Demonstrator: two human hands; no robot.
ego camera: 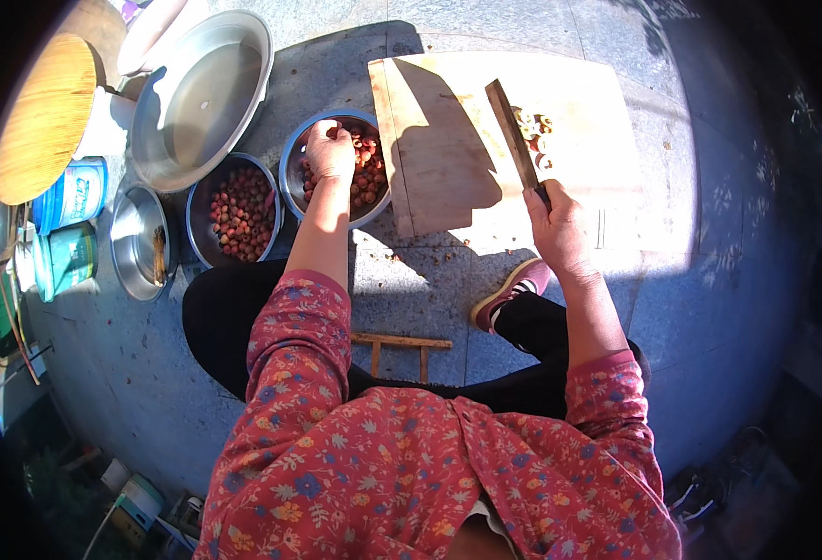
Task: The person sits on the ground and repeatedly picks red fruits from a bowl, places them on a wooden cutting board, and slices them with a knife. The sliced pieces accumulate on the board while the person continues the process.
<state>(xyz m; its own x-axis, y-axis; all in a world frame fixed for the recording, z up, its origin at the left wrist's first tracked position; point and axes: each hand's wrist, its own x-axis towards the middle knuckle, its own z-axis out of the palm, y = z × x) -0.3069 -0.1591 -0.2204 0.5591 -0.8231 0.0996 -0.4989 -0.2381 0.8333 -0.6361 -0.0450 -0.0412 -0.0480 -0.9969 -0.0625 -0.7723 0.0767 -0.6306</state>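
My left hand [330, 150] is over a metal bowl [287, 178] of small red fruits [367, 183], its fingers bent at a dark red fruit; how firmly they hold it is hard to see. In my right hand [558, 227] is the dark handle of a cleaver or broad knife [512, 133], its blade pointing away over a wooden board [439, 161]. Just right of the blade, several pale cut fruit pieces [542, 143] lie on the sunlit board. A second bowl of red fruits [243, 217] stands left of the first.
At the upper left stands a large metal basin [253, 115] holding liquid. A smaller metal basin [127, 245] contains a brown bundle [159, 255]. Plastic buckets [75, 196] and a round wooden lid [47, 119] are at the far left. A small wooden frame [400, 341] lies between my legs.
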